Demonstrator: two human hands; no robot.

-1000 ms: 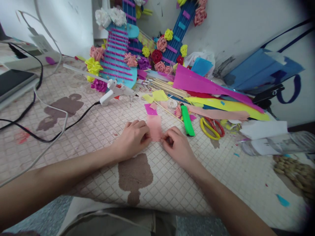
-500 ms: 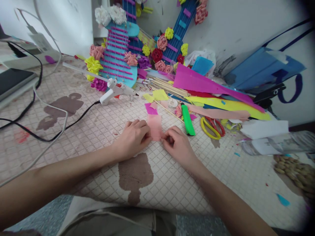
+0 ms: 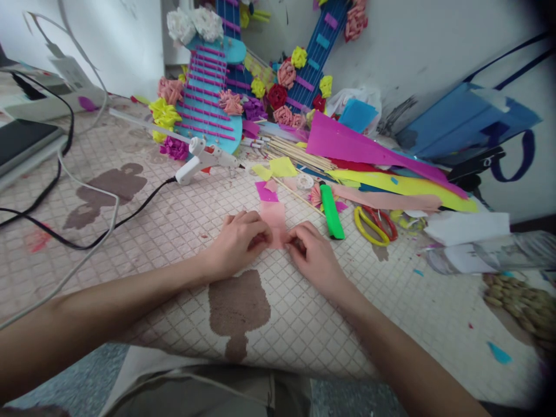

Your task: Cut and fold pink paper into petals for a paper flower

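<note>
A small rectangle of pink crepe paper (image 3: 273, 217) lies flat on the quilted table cover, between my two hands. My left hand (image 3: 243, 237) has its fingers curled, with thumb and fingertips closed on the paper's left edge low down. On the opposite edge my right hand (image 3: 313, 252) pinches the lower right corner. Just beyond the paper's far end are a magenta paper scrap (image 3: 266, 192) and some yellow paper pieces (image 3: 282, 167). A green cutter (image 3: 331, 213) lies to the right of my right hand.
A white glue gun (image 3: 204, 161) with a black cord rests at the left. Scissors (image 3: 371, 226) lie at the right, near a clear plastic bottle (image 3: 490, 252). Behind are wooden sticks (image 3: 299, 153), coloured paper strips and a flower-trimmed blue guitar shape (image 3: 208, 98).
My left fingertips have moved slightly right over the paper's edge. My right hand has barely moved, still at its corner.
</note>
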